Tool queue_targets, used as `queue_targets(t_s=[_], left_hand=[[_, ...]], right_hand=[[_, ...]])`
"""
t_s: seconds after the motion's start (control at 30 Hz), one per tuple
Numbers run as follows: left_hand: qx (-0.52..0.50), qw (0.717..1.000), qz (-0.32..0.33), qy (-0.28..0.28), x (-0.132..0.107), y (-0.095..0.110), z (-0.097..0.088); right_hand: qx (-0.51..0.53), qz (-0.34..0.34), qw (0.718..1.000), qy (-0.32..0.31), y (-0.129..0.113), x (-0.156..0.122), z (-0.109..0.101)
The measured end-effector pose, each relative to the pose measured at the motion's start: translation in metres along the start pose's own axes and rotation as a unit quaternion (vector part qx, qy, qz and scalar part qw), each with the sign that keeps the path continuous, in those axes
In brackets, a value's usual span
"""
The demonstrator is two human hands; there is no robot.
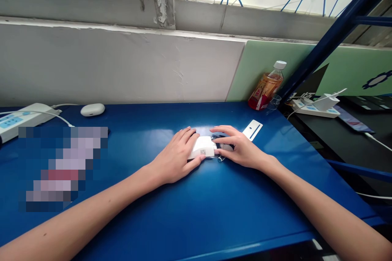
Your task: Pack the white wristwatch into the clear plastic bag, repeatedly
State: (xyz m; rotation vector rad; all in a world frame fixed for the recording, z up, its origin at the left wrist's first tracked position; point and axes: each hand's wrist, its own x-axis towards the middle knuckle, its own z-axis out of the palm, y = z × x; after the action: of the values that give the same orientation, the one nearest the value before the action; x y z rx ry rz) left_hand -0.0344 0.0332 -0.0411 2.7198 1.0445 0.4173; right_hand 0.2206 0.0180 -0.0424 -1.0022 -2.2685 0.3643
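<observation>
A small white packet (205,147) with a square printed code lies on the blue table, with clear plastic (221,158) around its right end. My left hand (179,157) is closed over the packet's left side, fingers on top and thumb along the near edge. At the other end, my right hand (241,147) curls its fingers and thumb around the clear plastic. Something greyish under the right fingers is partly hidden. Just beyond that hand, a white card (252,130) with a dark blue stripe lies flat.
A drink bottle (266,87) with a white cap leans at the back right corner. A white earbud case (92,109) and a power strip (27,120) with cables sit at the back left. A blue metal post (324,28) slants up on the right.
</observation>
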Motion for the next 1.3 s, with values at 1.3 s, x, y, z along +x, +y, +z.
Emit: queue_targets(t_s=[1.3], left_hand=[[0.016, 1.0, -0.011, -0.01, 0.001, 0.003, -0.001]], right_hand=[[-0.027, 0.069, 0.991, -0.112, 0.0, 0.0, -0.028]])
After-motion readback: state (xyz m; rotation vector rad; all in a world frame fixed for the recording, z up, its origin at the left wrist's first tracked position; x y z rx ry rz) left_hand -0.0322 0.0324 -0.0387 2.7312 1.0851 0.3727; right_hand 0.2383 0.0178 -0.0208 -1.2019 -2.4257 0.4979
